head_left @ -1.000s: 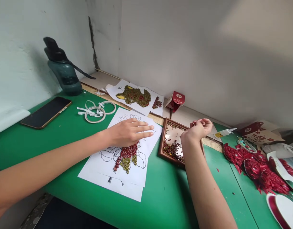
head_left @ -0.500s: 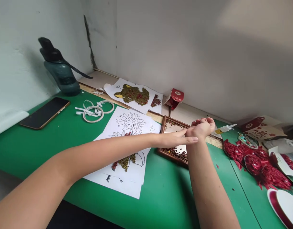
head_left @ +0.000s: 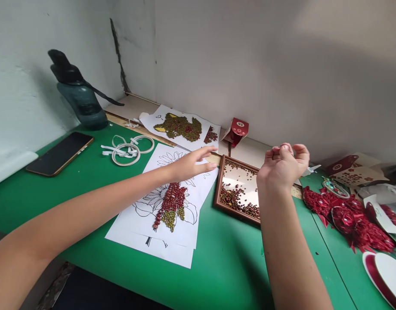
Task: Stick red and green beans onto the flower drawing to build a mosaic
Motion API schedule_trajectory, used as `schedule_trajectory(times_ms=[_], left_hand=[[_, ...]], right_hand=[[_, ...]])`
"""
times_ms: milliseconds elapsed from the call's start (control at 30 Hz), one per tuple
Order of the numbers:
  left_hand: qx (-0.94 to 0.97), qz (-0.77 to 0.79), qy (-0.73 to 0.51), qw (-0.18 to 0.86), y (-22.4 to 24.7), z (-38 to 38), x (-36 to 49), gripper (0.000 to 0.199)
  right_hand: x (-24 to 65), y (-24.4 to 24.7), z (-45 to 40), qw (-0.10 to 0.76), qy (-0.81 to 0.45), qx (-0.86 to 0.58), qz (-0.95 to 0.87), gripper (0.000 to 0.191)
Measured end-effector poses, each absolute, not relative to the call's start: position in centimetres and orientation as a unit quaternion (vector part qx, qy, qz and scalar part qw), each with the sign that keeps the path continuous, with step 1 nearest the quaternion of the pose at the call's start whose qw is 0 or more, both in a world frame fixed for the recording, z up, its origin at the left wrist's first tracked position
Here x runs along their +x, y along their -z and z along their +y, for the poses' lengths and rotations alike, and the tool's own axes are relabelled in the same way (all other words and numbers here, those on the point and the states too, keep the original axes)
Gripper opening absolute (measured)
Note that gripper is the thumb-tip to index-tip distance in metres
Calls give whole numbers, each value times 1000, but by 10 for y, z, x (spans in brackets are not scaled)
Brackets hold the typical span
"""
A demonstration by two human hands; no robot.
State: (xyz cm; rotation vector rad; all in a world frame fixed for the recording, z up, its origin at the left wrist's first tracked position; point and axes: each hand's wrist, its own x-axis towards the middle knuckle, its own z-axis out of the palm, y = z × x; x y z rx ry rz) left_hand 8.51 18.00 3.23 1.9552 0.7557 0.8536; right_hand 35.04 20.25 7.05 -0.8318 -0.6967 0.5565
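Observation:
My left hand [head_left: 191, 165] hovers over the line-drawn flower sheet [head_left: 185, 247], fingers stretched out and apart, with nothing in them. Red and green beans [head_left: 172, 206] cover part of that drawing, below my left wrist. My right hand [head_left: 283, 165] is raised at the right end of the wooden-framed tray [head_left: 219, 189], palm turned up and fingers curled in. I see nothing held in those fingers. Loose small beans [head_left: 239, 200] lie scattered in the tray, whose right end is hidden by my right forearm. Behind my right hand a glue bottle's white nozzle [head_left: 312, 169] shows.
At the left are a phone [head_left: 60, 153], tape rolls [head_left: 126, 155] and a dark bottle [head_left: 83, 105]. A bean picture [head_left: 181, 129] and a red box [head_left: 237, 129] are at the back. Red ribbon decorations [head_left: 346, 217] and a white spool [head_left: 390, 275] occupy the right side.
My left hand has come off my right wrist and moved left over the drawing. My right hand has risen slightly to the right, and more of the beans on the drawing now shows.

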Motion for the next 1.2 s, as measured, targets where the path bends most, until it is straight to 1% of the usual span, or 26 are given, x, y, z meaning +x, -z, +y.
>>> schedule_trajectory(times_ms=[67,133,167,233,267,333,400,467,600,667,767,867,967,1100,1200], left_hand=[[787,340,-384,343,-26,171,58,60],[801,354,-407,259,-22,162,37,57],[814,346,-415,212,-22,158,29,53],[845,309,-421,112,-22,152,20,44],[861,282,-418,68,-23,149,18,39],[888,226,-400,0,-23,144,17,35],[905,184,-383,-35,-23,141,19,37],[910,169,-375,-45,-21,141,20,37],[909,191,-368,-33,-17,147,19,20],[913,194,-357,-33,-14,149,20,17],[922,195,-332,-32,-11,147,23,16],[928,221,-301,9,-10,144,26,15],[931,233,-278,43,-11,142,27,19],[929,229,-282,67,-14,139,28,21],[926,237,-287,59,-14,138,30,18]], right_hand=[[325,-80,182,796,-279,-377,-384,32],[294,-79,156,738,-311,-392,-452,34],[279,-75,144,701,-348,-403,-475,35],[255,-59,121,599,-456,-413,-511,40],[246,-50,112,562,-501,-411,-514,43],[238,-31,101,520,-552,-405,-511,47],[239,-18,97,504,-566,-395,-520,50],[243,-10,98,501,-561,-383,-537,54],[249,-6,100,516,-538,-384,-545,56],[248,-5,98,521,-534,-389,-540,55],[244,-5,93,518,-545,-385,-535,57],[241,-3,89,518,-559,-377,-527,59],[239,0,87,520,-569,-377,-514,59],[239,3,87,520,-571,-388,-503,60],[240,5,88,521,-566,-396,-502,61]])
